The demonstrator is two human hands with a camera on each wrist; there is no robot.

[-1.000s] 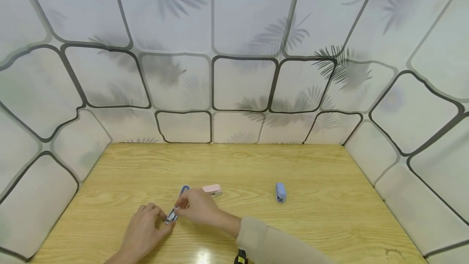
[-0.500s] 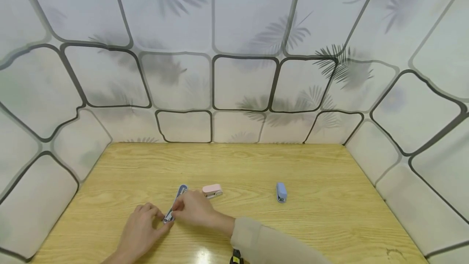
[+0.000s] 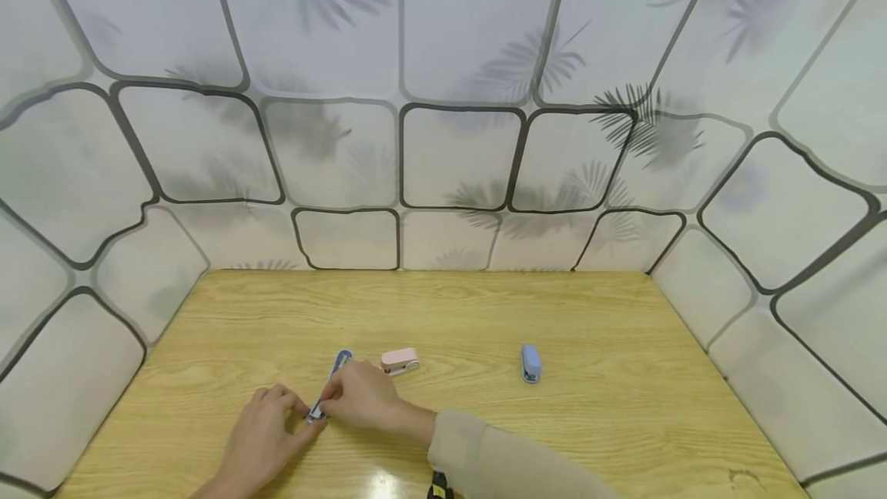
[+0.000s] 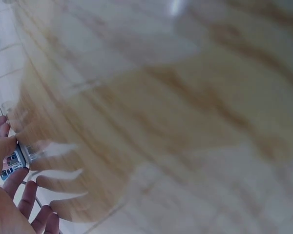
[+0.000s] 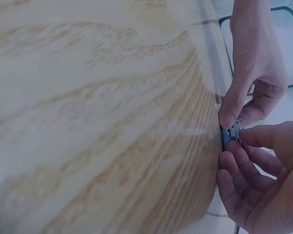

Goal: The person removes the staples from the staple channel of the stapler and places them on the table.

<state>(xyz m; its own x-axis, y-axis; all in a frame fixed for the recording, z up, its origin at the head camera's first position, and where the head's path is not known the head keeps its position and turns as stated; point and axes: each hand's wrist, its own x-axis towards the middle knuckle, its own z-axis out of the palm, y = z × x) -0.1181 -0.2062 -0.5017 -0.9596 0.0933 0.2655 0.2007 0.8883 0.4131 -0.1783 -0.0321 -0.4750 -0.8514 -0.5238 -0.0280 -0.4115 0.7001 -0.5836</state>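
A blue stapler (image 3: 343,361) lies opened out on the table, its metal channel facing up and its near end toward me. Thumb and forefinger of my left hand (image 3: 258,437) grip that near end from both sides. Over the middle of the stapler, my right hand (image 3: 366,396) pinches at the metal channel and covers part of it. In the right wrist view both hands meet at the stapler (image 5: 226,137), right fingertips close beside the left thumb. The left wrist view catches the stapler's metal end (image 4: 20,155) between thumb and finger. What exactly the right fingertips pinch I cannot tell.
A small pink stapler (image 3: 399,360) lies just beyond the right hand. Farther right stands a small light-blue stapler (image 3: 530,363). The wood-grain table (image 3: 610,422) is bounded by patterned walls (image 3: 450,241) at the back and sides.
The right hand has slid a little left and toward me along the stapler, nearer the left hand. The blue stapler has shifted slightly left. The left hand keeps its grip.
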